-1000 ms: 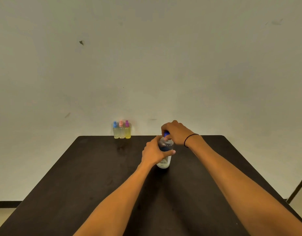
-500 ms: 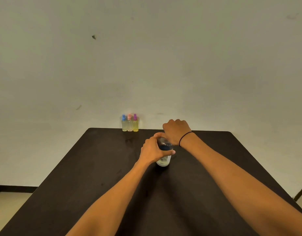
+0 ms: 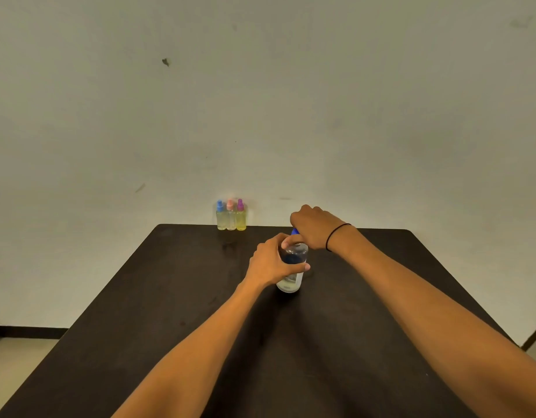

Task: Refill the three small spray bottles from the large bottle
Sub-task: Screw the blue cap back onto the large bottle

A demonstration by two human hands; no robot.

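Note:
The large clear bottle (image 3: pixel 292 268) stands upright near the middle of the dark table (image 3: pixel 170 327). My left hand (image 3: pixel 271 260) grips its body from the left. My right hand (image 3: pixel 313 226) is curled over the top and holds the blue cap (image 3: pixel 295 231), of which only a sliver shows. Three small spray bottles stand side by side at the table's far edge: one with a blue top (image 3: pixel 220 217), one with a pink top (image 3: pixel 230 216), one with a purple top (image 3: pixel 241 215). All three hold pale yellowish liquid.
A plain pale wall (image 3: pixel 260 101) rises directly behind the table. The floor (image 3: pixel 16 357) shows at the lower left, and a dark strip (image 3: pixel 535 336) at the lower right edge.
The view has shifted slightly. My right hand has turned over the cap; a little blue shows again. My left hand keeps its grip on the bottle.

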